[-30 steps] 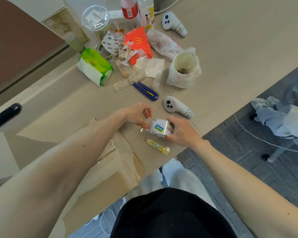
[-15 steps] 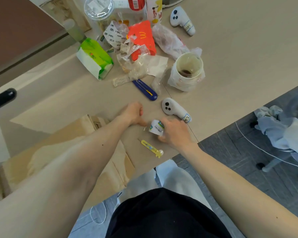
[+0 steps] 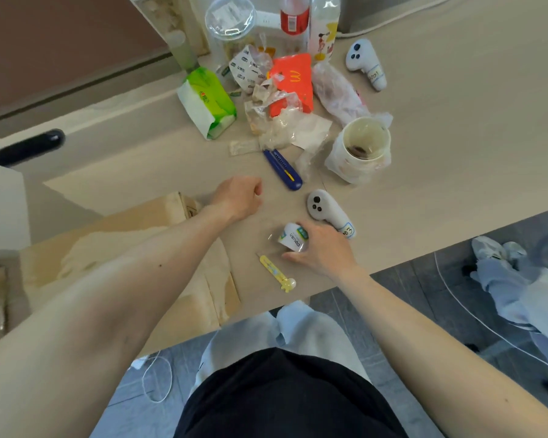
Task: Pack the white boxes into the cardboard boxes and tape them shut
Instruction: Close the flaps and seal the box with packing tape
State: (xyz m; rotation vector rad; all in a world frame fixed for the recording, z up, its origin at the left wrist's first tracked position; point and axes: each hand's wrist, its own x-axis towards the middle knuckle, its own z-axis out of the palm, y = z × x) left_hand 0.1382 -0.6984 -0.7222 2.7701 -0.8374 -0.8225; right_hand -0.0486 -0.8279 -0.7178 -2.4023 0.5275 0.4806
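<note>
Tape roll (image 3: 293,240) sits on the beige table (image 3: 440,147) near its front edge, gripped in my right hand (image 3: 321,251), a clear strip stretched toward my left hand (image 3: 238,197), whose fingers are curled shut. Cardboard box (image 3: 171,248) lies under my left forearm; a yellow cutter (image 3: 276,274) rests just beside the roll, a blue utility knife (image 3: 283,169) farther back.

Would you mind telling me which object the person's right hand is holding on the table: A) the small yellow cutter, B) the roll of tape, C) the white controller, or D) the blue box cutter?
B: the right hand wraps its fingers around the roll of tape, while the blue box cutter, small yellow cutter and white controller lie untouched nearby.
</note>
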